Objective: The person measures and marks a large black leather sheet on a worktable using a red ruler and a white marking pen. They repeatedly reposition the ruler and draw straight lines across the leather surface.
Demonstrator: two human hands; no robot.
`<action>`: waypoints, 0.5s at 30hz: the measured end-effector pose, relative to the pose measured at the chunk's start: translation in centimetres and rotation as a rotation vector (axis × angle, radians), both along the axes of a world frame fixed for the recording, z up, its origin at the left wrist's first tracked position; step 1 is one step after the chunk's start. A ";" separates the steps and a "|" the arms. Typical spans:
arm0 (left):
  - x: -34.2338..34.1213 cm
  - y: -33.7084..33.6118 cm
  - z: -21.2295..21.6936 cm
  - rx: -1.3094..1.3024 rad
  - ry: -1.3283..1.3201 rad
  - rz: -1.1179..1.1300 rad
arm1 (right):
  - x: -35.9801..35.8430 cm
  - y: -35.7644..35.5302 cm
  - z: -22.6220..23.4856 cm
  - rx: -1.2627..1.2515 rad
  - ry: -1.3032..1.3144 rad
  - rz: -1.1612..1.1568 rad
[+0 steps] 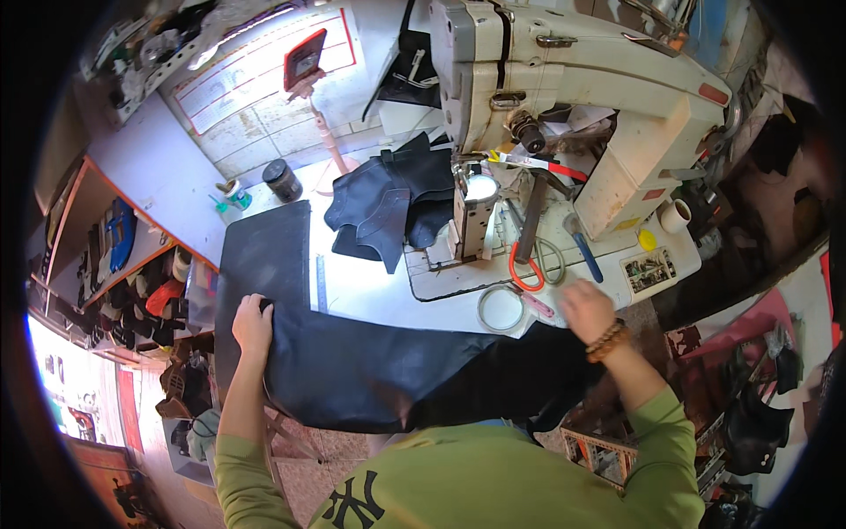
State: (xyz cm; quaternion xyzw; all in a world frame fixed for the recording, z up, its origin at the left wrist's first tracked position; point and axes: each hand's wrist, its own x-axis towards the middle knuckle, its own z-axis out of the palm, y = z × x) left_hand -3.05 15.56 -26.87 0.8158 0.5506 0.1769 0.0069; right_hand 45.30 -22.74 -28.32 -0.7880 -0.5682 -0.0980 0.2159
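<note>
A large sheet of black leather (pixel 361 361) lies over the front of the white table and hangs down towards my lap. On its left part, my left hand (pixel 253 326) is closed, with a dark fold of the leather at its fingertips. My right hand (pixel 585 310), a beaded bracelet on the wrist, is just beyond the sheet's right end, beside the sewing machine bed; its fingers are blurred. Between the hands, past the leather's far edge, are a roll of tape (pixel 500 309) and pink-handled snips (pixel 538 305). Cut black leather pieces (pixel 379 198) lie farther back.
A cream sewing machine (pixel 608 79) rises at the back right. On its bed are orange-handled scissors (pixel 526 267), a blue-handled brush (pixel 582 247) and a tray of small parts (pixel 649 270). A black jar (pixel 282 180) stands back left, near a pink stand (pixel 324 132). Shelves (pixel 132 256) line the left.
</note>
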 end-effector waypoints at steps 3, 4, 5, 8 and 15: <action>2.7 -1.1 0.3 0.131 0.098 -0.106 | -2.0 3.5 -0.5 -0.195 -0.071 0.058; 3.8 -1.6 0.7 0.241 0.069 -0.225 | -2.3 3.9 -0.8 -0.186 -0.097 0.079; 5.0 -2.6 0.9 0.284 0.061 -0.294 | -2.2 3.9 -1.0 -0.192 -0.096 0.099; 9.7 -6.9 0.8 0.153 -0.048 -0.472 | -1.3 3.4 -2.2 -0.140 -0.057 0.123; 23.2 -16.8 -1.3 -0.162 0.081 -1.215 | 4.8 4.6 -1.7 0.123 0.308 -0.343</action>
